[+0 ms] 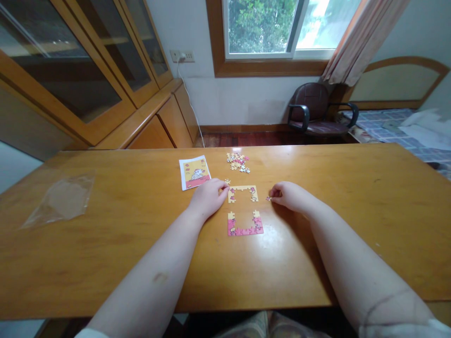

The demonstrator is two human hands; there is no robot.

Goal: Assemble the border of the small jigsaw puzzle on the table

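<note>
My left hand (210, 196) is closed, its fingertips at the left edge of the upper puzzle section (241, 188); whether they grip anything is hidden. That section is a yellow, arch-shaped strip of joined border pieces. Below it, separated by a gap, lies a U-shaped lower puzzle section (246, 231), pink with yellow tips. To the right, my right hand (287, 195) pinches a small puzzle piece (268, 198) close to the tabletop. One loose yellow piece (227, 181) lies just beyond my left fingertips.
A pile of loose puzzle pieces (238, 162) sits near the table's far edge. Left of it lies a printed picture card (195, 172). A clear plastic bag (61, 198) rests on the left of the wooden table (141, 202). Beyond stands an armchair (312, 108).
</note>
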